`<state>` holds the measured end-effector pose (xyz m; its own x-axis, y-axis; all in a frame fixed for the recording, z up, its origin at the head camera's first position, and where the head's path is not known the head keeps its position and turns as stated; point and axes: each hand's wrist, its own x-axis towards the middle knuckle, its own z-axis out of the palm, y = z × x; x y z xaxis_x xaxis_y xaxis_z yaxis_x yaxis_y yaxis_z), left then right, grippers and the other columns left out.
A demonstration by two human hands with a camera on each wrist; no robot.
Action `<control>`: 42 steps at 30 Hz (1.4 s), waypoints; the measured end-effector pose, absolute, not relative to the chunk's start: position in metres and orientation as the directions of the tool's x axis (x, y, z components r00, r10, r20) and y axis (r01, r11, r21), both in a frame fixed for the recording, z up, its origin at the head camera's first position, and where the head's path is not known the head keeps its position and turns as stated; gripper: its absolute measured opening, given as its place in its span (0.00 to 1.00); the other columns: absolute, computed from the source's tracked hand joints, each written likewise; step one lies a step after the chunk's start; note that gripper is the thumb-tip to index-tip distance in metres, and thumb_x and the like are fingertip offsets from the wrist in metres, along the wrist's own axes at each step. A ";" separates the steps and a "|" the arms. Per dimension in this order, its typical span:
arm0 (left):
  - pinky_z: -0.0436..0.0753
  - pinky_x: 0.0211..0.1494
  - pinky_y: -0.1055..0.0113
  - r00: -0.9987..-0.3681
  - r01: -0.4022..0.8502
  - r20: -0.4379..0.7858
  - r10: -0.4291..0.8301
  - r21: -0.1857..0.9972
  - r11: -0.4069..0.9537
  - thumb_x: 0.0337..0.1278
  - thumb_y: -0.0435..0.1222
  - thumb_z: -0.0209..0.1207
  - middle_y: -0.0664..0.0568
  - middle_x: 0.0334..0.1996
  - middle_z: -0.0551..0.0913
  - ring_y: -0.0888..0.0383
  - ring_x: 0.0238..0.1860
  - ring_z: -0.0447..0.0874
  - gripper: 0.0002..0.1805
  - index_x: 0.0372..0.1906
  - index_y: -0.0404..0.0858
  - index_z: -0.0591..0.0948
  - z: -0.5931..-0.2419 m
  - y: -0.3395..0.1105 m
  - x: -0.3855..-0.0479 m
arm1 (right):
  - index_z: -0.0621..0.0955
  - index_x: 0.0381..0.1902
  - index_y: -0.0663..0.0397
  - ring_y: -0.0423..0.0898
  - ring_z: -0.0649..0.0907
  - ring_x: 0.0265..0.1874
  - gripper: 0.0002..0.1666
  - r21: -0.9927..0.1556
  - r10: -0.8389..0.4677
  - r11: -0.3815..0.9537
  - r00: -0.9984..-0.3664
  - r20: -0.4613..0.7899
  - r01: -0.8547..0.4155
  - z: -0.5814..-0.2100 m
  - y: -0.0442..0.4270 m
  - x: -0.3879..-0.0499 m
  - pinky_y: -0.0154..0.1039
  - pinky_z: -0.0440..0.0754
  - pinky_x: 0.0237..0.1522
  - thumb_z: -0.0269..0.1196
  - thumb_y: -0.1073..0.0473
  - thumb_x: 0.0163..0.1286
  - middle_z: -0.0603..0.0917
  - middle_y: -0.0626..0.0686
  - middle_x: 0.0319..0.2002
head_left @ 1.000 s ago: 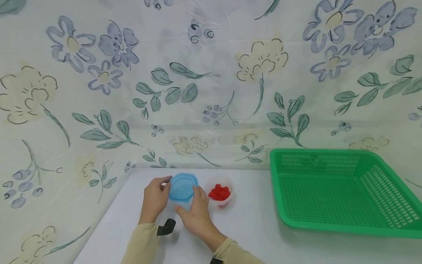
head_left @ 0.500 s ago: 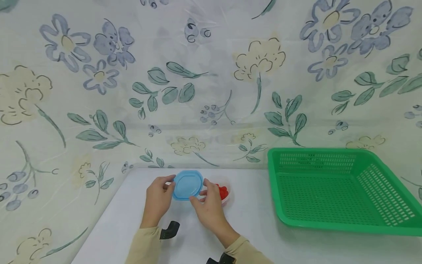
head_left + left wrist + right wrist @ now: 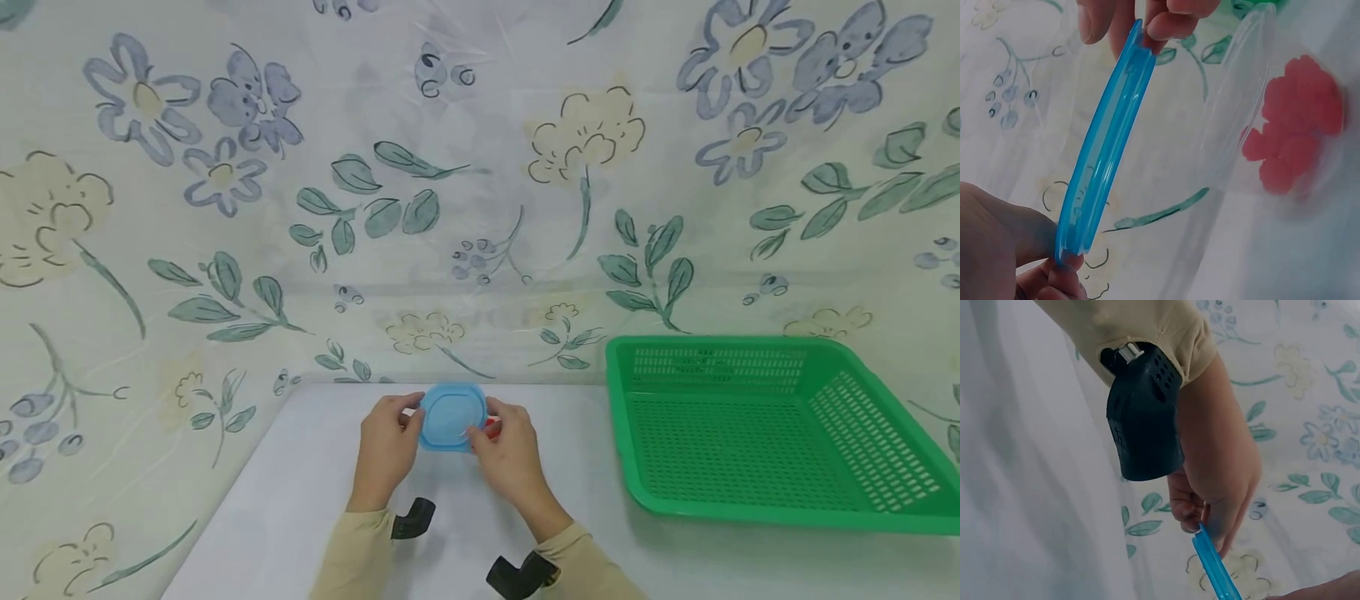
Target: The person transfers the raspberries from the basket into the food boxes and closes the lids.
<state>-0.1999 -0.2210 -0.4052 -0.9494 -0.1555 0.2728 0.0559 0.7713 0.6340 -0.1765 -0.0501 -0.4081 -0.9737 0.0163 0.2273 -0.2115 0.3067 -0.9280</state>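
Observation:
A translucent blue lid [image 3: 452,417] is held up between both hands in the head view. My left hand [image 3: 387,446] pinches its left edge between thumb and fingers. On the opposite edge, my right hand [image 3: 514,457] grips it the same way. The left wrist view shows the lid [image 3: 1105,150] edge-on and tilted, apart from a clear round container [image 3: 1229,100]. Inside that container lie several lumpy red pieces [image 3: 1300,128]. From the head, the right hand and lid hide most of the container, with only a bit of red [image 3: 492,427] showing.
A large green plastic basket [image 3: 712,450] stands on the right of the white table [image 3: 300,483]. Behind the table hangs a flower-patterned cloth [image 3: 480,183]. Black wrist cameras [image 3: 522,575] sit at both cuffs.
Both hands have carried the lid up and to the right, over toward the container of red pieces, which the lid and right hand now mostly cover. The right-hand fingers have closed on the lid's edge.

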 end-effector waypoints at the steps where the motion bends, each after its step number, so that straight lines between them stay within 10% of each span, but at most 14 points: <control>1: 0.80 0.33 0.64 -0.948 0.056 0.275 -0.157 0.633 0.772 0.69 0.32 0.58 0.41 0.47 0.82 0.52 0.36 0.78 0.16 0.57 0.32 0.83 -0.405 -0.219 -0.200 | 0.77 0.59 0.74 0.46 0.78 0.33 0.25 -0.927 0.022 0.309 -0.973 0.230 -0.212 -0.408 -0.048 -0.178 0.34 0.82 0.29 0.66 0.67 0.66 0.79 0.65 0.46; 42: 0.76 0.33 0.66 -0.953 0.136 0.295 -0.065 0.610 0.780 0.64 0.29 0.62 0.42 0.41 0.82 0.57 0.33 0.75 0.13 0.51 0.30 0.86 -0.426 -0.180 -0.211 | 0.86 0.38 0.65 0.48 0.84 0.32 0.10 -0.929 0.177 0.369 -0.981 0.082 -0.011 -0.433 -0.003 -0.213 0.44 0.85 0.37 0.71 0.65 0.60 0.85 0.54 0.31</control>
<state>-0.2114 -0.1796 -0.4259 -0.9532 -0.0648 0.2953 0.1361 0.7803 0.6105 -0.2130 -0.0030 -0.4332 -0.9807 0.1774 0.0821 -0.0110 0.3688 -0.9294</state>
